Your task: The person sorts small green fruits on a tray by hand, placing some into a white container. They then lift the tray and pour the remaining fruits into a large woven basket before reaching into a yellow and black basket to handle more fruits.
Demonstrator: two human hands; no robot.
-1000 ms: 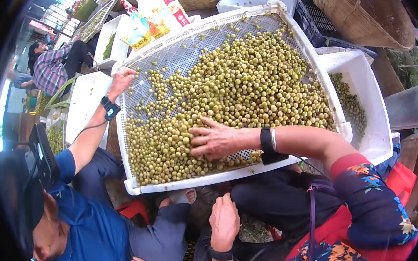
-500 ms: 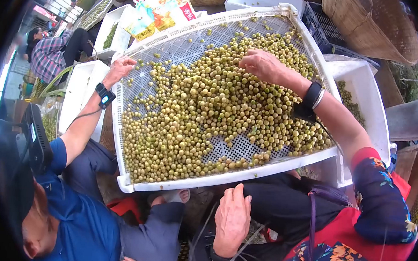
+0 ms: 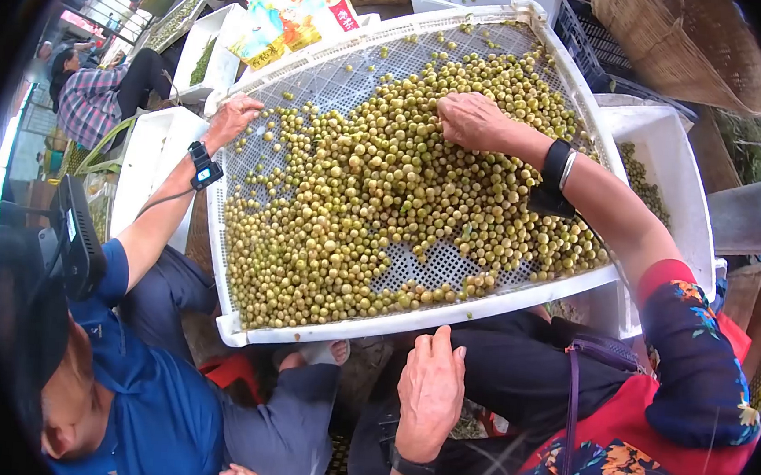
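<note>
My right hand (image 3: 472,120) is now off the near edge of the tray (image 3: 321,330) and lies open, palm down, on the far side of the fruit (image 3: 357,200), with bare mesh (image 3: 436,263) behind it, while my left hand (image 3: 429,395), flat and empty, comes up to the near rim.

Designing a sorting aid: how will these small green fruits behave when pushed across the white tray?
Being round, the fruits probably roll freely under the right hand. Heaped, they likely slump sideways; the tray, being rimmed, should hold them.
</note>
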